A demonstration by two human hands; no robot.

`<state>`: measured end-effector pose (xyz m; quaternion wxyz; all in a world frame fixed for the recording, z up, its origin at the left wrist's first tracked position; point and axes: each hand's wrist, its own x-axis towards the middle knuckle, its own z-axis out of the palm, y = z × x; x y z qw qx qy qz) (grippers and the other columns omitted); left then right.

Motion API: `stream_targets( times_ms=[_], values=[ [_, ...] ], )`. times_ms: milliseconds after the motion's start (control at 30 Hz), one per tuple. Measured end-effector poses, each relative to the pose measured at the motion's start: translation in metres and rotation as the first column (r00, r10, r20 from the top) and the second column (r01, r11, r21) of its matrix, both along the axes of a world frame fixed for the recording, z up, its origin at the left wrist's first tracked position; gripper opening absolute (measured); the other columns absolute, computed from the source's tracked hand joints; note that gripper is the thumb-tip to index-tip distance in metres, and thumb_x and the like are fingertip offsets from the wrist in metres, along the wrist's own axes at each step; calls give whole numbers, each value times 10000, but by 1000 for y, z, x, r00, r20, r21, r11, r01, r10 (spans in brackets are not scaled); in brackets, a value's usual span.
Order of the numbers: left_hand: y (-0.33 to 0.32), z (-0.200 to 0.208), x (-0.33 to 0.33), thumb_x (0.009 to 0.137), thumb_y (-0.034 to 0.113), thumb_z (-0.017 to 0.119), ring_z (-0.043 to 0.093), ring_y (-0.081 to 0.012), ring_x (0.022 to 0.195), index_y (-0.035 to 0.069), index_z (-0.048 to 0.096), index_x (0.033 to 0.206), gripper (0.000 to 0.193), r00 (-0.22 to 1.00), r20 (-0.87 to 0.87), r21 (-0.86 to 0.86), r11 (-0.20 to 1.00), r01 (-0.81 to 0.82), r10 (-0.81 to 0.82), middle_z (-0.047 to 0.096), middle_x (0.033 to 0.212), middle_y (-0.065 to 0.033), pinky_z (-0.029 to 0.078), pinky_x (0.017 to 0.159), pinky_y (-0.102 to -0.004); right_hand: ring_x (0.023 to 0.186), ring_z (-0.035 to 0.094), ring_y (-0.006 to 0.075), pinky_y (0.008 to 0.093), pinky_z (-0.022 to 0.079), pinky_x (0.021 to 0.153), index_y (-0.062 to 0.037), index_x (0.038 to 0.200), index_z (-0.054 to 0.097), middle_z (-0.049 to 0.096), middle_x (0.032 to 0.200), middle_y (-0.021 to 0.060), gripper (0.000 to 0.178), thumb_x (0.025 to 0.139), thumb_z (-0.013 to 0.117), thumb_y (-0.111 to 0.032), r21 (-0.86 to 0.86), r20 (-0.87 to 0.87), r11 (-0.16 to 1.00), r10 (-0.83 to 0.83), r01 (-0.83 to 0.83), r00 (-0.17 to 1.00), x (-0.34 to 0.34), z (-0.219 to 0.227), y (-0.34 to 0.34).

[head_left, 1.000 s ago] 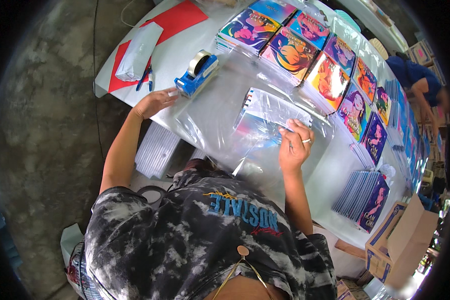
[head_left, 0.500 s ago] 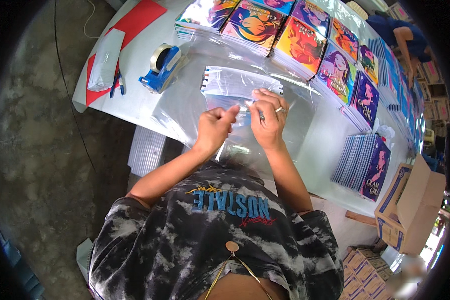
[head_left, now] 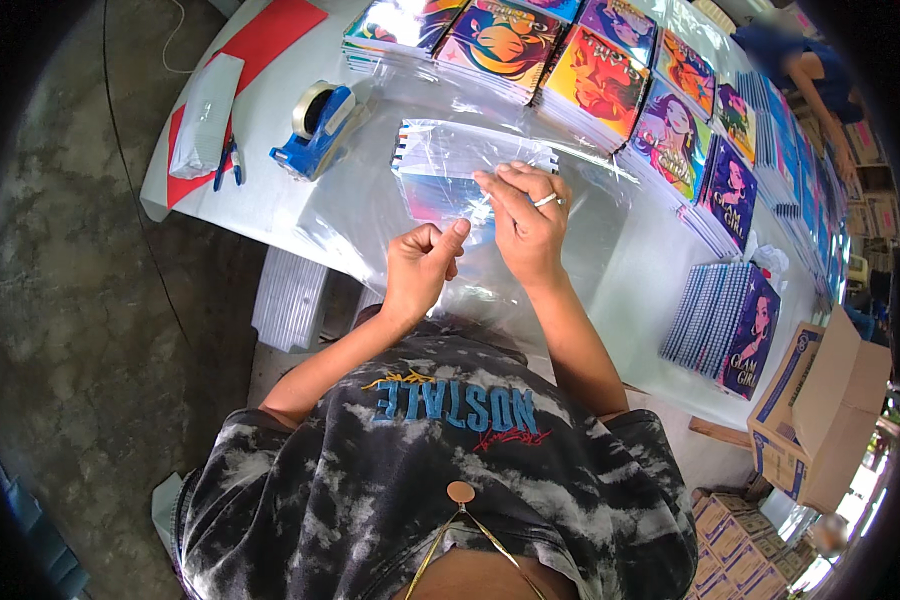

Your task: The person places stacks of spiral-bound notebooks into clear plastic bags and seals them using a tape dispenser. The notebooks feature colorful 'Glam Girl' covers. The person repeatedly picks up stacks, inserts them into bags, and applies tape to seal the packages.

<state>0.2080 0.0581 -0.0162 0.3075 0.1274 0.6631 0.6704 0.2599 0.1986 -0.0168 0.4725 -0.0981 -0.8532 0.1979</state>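
A stack of spiral notebooks (head_left: 440,150) lies edge-up in front of me, wrapped in clear plastic film (head_left: 345,235) that spreads loose over the table. My left hand (head_left: 422,265) is closed at the near side of the stack, thumb on top, pinching the film's near part. Over the stack's right half, my right hand (head_left: 532,220) has its fingers bent together, with the tips on the film; anything small between them is hard to make out. A blue tape dispenser (head_left: 315,135) with a roll of clear tape stands to the left of the stack.
Piles of colourful notebooks (head_left: 595,85) line the far and right side of the white table (head_left: 640,300). Red sheets (head_left: 275,30), a white wrapped bundle (head_left: 205,115) and pens (head_left: 227,165) lie far left. An open carton (head_left: 820,410) stands right; another person's arm (head_left: 820,105) shows far right.
My right hand has slid slightly left, its fingers straightening over the film. My left hand has dropped a little nearer to me. The wrapped stack sits almost where it was.
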Motion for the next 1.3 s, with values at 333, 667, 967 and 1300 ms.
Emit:
stream_targets(
  times_ms=[333,667,967,1300],
  values=[
    [7,-17,-6,803,324,707,458,-53,437,40,546,545,416,996,-51,-89,993,-84,79,523,484,-22,362,418,-218,922,563,179,324,376,793,-188,936,691,604,934,-23,253,689,738,-160,-12,75,1000,-7,8,997,3,12,-5],
    [-46,-90,-60,762,488,640,623,-322,621,10,651,712,481,888,-384,-776,609,-162,-253,631,668,-179,472,590,-417,946,527,227,367,368,809,-184,1062,638,596,977,19,393,684,748,-189,29,418,993,-114,113,901,5,40,-17],
    [-36,-62,-76,787,123,661,583,-183,669,14,495,1180,440,807,-581,-194,981,-10,-107,624,843,-117,471,607,-312,1097,482,296,401,326,945,-84,1261,473,531,1146,158,724,616,780,-202,-67,679,988,-59,142,732,-24,69,-3],
    [87,95,-262,887,460,504,535,-166,847,20,354,1331,642,774,-107,709,498,500,-625,570,966,-78,426,779,-290,1026,512,294,409,344,897,-67,1158,541,548,1081,125,675,557,818,-205,-455,432,846,-63,278,900,93,142,-19]
  ],
)
